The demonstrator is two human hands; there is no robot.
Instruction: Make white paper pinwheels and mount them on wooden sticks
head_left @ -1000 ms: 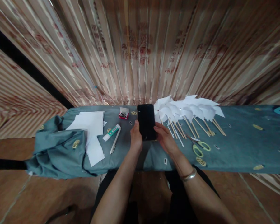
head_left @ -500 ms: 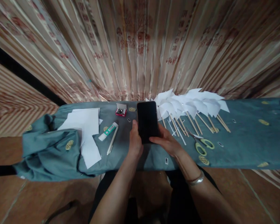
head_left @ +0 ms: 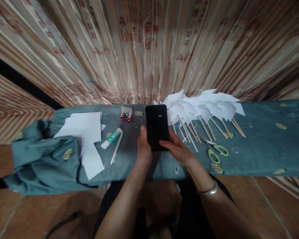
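Observation:
A smartphone [head_left: 157, 124] is held upright over the middle of the cloth-covered surface, its screen dark but for a small pale arc. My left hand [head_left: 144, 149] grips its left edge, with the thumb along the side. From the right, my right hand [head_left: 178, 147] holds the lower corner, its thumb resting over the bottom of the screen. Fingers behind the phone are hidden. Just right of the phone lie several white paper pinwheels [head_left: 206, 108] on wooden sticks. Green-handled scissors [head_left: 218, 151] lie below those sticks, beside thin paper strips [head_left: 193, 142].
Left of my hands are a glue stick [head_left: 111, 138], a white pen [head_left: 117, 147] and a small red box [head_left: 126, 114] of metal pins. White paper sheets [head_left: 87, 124] lie farther left, by bunched green cloth [head_left: 47, 156]. A patterned curtain [head_left: 144, 49] hangs behind.
A small pale arc now shows on the phone's dark screen. My right thumb has shifted slightly at its lower edge. The view has moved a little; the grip stays.

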